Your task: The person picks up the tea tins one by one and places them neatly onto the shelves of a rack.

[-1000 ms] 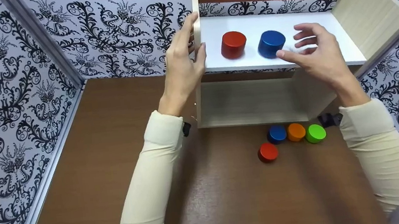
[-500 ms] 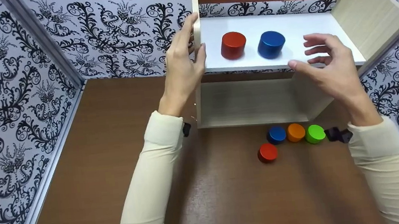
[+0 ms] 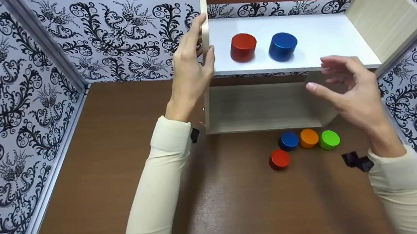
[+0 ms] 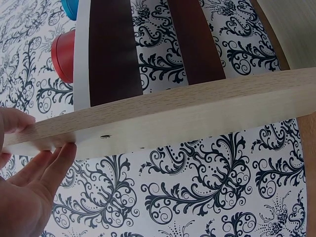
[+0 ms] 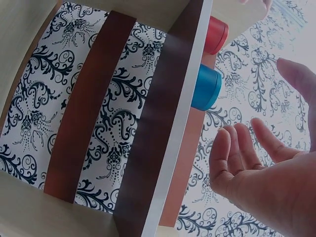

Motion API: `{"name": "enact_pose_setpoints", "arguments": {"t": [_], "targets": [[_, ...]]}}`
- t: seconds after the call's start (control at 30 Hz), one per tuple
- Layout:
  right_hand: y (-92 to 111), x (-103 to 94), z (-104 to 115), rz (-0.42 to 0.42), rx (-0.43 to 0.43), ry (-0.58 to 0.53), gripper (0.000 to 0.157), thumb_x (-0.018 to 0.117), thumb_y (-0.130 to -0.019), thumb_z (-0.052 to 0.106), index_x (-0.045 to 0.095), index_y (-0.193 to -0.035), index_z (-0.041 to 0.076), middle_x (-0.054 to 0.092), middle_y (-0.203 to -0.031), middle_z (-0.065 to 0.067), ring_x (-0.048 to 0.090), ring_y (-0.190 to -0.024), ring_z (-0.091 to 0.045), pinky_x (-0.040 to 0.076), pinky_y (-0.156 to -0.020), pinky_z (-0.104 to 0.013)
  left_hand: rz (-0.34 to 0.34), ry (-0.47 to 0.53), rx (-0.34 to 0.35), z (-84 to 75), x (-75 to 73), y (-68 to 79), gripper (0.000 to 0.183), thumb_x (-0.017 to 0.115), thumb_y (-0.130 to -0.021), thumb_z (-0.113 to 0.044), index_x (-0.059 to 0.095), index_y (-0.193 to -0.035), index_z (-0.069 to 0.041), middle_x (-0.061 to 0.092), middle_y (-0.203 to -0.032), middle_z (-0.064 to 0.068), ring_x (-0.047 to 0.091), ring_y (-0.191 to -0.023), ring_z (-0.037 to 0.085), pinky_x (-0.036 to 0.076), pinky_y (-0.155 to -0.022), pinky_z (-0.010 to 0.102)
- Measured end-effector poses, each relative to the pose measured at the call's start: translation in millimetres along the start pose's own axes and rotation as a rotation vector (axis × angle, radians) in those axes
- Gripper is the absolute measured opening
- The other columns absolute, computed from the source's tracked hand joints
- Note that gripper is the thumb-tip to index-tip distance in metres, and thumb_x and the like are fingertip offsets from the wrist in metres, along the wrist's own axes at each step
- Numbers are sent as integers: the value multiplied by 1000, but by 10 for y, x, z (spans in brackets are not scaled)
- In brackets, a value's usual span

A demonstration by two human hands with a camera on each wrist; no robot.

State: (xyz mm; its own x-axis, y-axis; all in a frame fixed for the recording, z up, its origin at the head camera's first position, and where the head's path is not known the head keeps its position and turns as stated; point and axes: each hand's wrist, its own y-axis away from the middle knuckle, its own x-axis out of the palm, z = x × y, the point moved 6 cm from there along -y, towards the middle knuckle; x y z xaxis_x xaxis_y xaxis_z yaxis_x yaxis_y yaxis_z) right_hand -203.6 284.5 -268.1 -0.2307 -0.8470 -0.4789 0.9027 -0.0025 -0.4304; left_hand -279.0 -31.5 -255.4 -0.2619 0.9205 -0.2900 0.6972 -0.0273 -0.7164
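My left hand [image 3: 189, 64] grips the left side panel of a small wooden shelf unit [image 3: 388, 16]; in the left wrist view, its thumb and fingers [image 4: 58, 165] lie on opposite faces of the board. On the white upper shelf [image 3: 320, 39] stand a red cylinder [image 3: 243, 48] and, to its right, a blue cylinder [image 3: 282, 47]. My right hand [image 3: 359, 93] hangs in the air in front of the shelf's right end, fingers loosely bent, thumb apart, holding nothing. The right wrist view shows the blue cylinder [image 5: 206, 88] apart from that hand [image 5: 261, 182].
On the brown table [image 3: 240, 199] before the unit, a smaller blue cylinder [image 3: 288, 140], an orange one [image 3: 308, 138] and a green one [image 3: 329, 140] form a row. A second red cylinder [image 3: 279, 159] sits nearer. Patterned wall panels [image 3: 4, 95] enclose the table.
My right hand has drawn back from beside the blue cylinder on the shelf, moving right and toward me. The left hand and the cylinders have stayed put.
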Motion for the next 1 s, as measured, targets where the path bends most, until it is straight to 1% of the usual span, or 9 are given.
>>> {"name": "enact_pose_setpoints", "arguments": {"t": [0.2, 0.3, 0.43, 0.67, 0.87, 1.0], "targets": [[151, 53, -76, 10, -20, -3, 56, 84, -82, 5, 62, -134, 3, 59, -124, -9, 56, -108, -19, 51, -92, -17, -1, 11, 6, 0, -3, 2, 61, 64, -92, 6, 45, -150, -1, 58, -133, 21, 60, -119, 26, 56, -96, 19], [216, 99, -120, 16, -31, -12, 56, 84, -81, 3, 63, -133, 4, 59, -121, -8, 57, -106, -19, 52, -91, -17, -8, 19, 21, -9, -8, 1, 61, 64, -92, 6, 45, -149, 0, 58, -132, 21, 60, -119, 25, 56, -96, 20], [302, 159, -179, 22, -34, -20, 57, 84, -80, 2, 63, -133, 5, 58, -118, -6, 57, -105, -18, 52, -90, -17, -2, 19, 12, -1, -5, 1, 61, 64, -92, 6, 45, -150, -1, 59, -131, 21, 60, -119, 24, 56, -96, 20], [428, 234, -274, 32, -5, -38, 55, 84, -80, 1, 64, -132, 5, 59, -121, -10, 57, -105, -18, 52, -91, -18, 7, 22, -6, 8, 0, 0, 61, 64, -93, 6, 44, -150, -2, 58, -132, 21, 60, -120, 24, 56, -96, 20], [552, 309, -413, 56, 36, -12, 54, 83, -82, 5, 63, -133, 6, 59, -122, -9, 56, -105, -17, 51, -89, -19, 16, 12, -13, 6, 6, 0, 61, 64, -93, 5, 44, -150, -3, 58, -131, 20, 60, -119, 25, 56, -96, 19], [636, 375, -520, 77, 46, 16, 55, 84, -83, 9, 62, -133, 7, 58, -122, -9, 54, -106, -15, 50, -90, -18, 8, 18, -10, 5, 2, 2, 61, 64, -93, 6, 45, -150, -2, 59, -130, 21, 60, -118, 25, 56, -96, 20]]}}
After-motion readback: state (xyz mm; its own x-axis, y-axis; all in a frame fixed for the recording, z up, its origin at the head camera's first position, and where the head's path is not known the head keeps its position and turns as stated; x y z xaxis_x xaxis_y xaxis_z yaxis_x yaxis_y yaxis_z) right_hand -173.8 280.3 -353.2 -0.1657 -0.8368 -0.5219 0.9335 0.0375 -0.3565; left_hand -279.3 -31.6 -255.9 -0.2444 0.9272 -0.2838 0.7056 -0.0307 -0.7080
